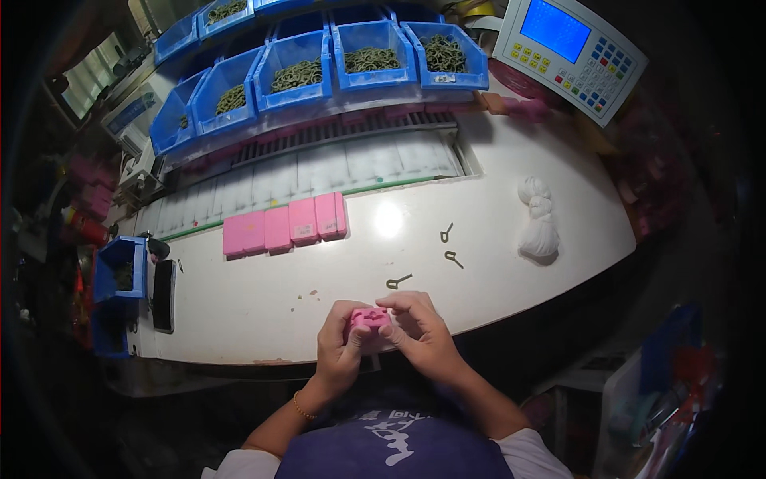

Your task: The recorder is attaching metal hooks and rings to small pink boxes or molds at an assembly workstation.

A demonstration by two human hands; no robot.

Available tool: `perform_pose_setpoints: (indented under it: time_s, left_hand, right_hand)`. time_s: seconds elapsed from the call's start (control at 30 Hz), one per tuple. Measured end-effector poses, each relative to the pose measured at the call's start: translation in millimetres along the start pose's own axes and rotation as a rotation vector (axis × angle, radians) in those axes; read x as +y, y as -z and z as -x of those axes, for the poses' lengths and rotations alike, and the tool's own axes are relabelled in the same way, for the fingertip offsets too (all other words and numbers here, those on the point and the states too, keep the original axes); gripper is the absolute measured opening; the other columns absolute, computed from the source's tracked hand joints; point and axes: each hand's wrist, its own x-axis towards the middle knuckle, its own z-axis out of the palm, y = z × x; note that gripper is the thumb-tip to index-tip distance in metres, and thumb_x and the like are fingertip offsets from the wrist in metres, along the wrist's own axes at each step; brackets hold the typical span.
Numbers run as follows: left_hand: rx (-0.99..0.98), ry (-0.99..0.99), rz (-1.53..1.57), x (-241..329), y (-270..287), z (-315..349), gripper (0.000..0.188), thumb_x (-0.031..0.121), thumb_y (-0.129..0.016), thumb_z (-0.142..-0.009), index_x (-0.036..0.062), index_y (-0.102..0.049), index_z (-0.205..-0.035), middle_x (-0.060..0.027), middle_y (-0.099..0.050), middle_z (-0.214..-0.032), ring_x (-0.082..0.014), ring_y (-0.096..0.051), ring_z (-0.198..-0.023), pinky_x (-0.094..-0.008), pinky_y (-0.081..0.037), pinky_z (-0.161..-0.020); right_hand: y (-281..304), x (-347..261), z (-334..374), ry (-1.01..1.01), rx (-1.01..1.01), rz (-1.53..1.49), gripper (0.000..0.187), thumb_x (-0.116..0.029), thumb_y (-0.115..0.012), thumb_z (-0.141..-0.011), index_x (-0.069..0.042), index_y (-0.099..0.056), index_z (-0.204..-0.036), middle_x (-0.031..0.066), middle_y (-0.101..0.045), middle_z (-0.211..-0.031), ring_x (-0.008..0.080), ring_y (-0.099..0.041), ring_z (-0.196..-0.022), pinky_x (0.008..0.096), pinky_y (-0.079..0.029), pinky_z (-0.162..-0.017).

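Close to the table's near edge, a small pink block [369, 318] with cut-out recesses in its upper face is held between both hands. My left hand [338, 343] grips it from the left, thumb against its near side. From the right, my right hand [424, 336] closes on it with thumb and fingers. Just beyond the hands lies a bent metal hook [396, 282] with a looped end. Two similar hooks, an upper one [446, 233] and a lower one [453, 259], rest farther right on the white table.
Several pink blocks [243, 234] stand in a row beside a green-edged conveyor strip [319, 172]. Blue bins [295, 86] of metal pieces line the back. A control panel [570, 56] is back right, a knotted white bag [540, 231] right, a phone [163, 295] left.
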Motion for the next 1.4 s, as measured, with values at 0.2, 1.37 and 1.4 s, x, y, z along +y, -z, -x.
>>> perform_pose_setpoints:
  time_s: [0.2, 1.37, 1.4]
  left_hand:
    - [-0.069, -0.003, 0.034, 2.4, 3.1, -0.8, 0.024, 0.017, -0.061, -0.097, -0.0013, -0.058, -0.113, -0.0116, -0.062, -0.101, -0.0183, -0.062, -0.09, -0.0299, -0.05, -0.081]
    - [0.596, 0.126, -1.262, -61.6, 198.1, -208.1, 0.046, 0.023, -0.072, -0.079, 0.0053, -0.061, -0.12, -0.0171, -0.064, -0.107, -0.0368, -0.057, -0.101, -0.0451, -0.047, -0.087]
    - [0.529, 0.155, -1.282, -61.4, 194.1, -205.6, 0.047, 0.023, -0.073, -0.079, 0.0055, -0.061, -0.121, -0.0168, -0.064, -0.109, -0.0368, -0.057, -0.101, -0.0445, -0.047, -0.087]
  right_hand:
    - [7.1, -1.9, 1.1, -0.015, -0.001, 0.004, 0.023, -0.01, -0.072, -0.087, -0.004, -0.068, -0.108, 0.0047, -0.06, -0.099, 0.0098, -0.056, -0.082, 0.0227, -0.045, -0.069]
    - [13.9, 28.8, -10.0, 0.228, 0.129, 0.485, 0.012, 0.003, -0.063, -0.087, 0.0, -0.063, -0.099, 0.0125, -0.063, -0.09, 0.0205, -0.065, -0.08, 0.0295, -0.053, -0.071]
    - [13.6, 30.9, -7.9, 0.171, 0.182, 0.394, 0.013, 0.003, -0.064, -0.088, 0.0, -0.062, -0.1, 0.0114, -0.065, -0.09, 0.0184, -0.065, -0.081, 0.0289, -0.053, -0.072]
